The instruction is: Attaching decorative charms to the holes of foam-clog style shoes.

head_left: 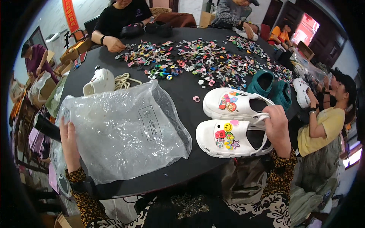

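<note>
My left hand [69, 142] grips the left edge of a clear plastic bag [114, 125] with dark print, which lies flat over the table's front left part. A pair of white clogs hangs together from my right hand [278, 129], its fingers closed round the heel straps. The upper white clog [216, 102] and the lower white clog [209, 138] point left, both dotted with colourful charms such as a yellow smiley and a purple star. Between the bag and the clogs shows bare black table. Whether the bag has anything inside is hard to see; it looks flat.
Colourful shoe charms [213, 57] spread across the black round table [182, 167]. Green clogs [262, 83] stand beyond my right hand. Another white clog [99, 81] and a beige cord [123, 81] lie behind the bag. Several people work around the table, one holding a white clog [301, 92] at right.
</note>
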A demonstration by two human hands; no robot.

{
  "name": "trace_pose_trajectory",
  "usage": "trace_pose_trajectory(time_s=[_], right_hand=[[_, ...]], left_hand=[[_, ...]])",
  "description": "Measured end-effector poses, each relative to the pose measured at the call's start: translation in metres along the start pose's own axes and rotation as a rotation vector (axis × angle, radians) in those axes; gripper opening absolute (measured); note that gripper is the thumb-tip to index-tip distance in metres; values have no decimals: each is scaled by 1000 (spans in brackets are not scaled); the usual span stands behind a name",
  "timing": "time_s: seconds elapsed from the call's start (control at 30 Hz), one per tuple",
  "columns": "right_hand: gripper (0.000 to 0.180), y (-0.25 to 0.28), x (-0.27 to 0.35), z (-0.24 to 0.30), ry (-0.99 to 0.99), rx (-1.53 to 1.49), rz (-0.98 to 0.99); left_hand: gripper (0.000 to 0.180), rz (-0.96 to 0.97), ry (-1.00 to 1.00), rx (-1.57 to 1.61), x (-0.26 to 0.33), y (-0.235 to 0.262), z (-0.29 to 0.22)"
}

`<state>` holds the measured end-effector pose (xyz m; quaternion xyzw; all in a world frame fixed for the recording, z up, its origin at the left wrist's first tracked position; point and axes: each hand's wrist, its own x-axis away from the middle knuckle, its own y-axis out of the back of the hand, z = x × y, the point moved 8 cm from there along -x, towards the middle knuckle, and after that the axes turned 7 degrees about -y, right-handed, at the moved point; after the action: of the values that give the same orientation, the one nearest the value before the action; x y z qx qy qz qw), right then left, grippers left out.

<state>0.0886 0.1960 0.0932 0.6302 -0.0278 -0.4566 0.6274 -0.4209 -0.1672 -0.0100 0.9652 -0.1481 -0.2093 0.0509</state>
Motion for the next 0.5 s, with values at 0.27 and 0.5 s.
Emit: trace_pose_trajectory(time_s=[0.27,0.5], right_hand=[[17,3,-8,2,-106,-41,-68],[14,-22,-25,17,-144,-272,-118]], left_hand=[[73,646,-540,-824,117,-83,-117],[75,1069,-645,-980,171,-131,-86]])
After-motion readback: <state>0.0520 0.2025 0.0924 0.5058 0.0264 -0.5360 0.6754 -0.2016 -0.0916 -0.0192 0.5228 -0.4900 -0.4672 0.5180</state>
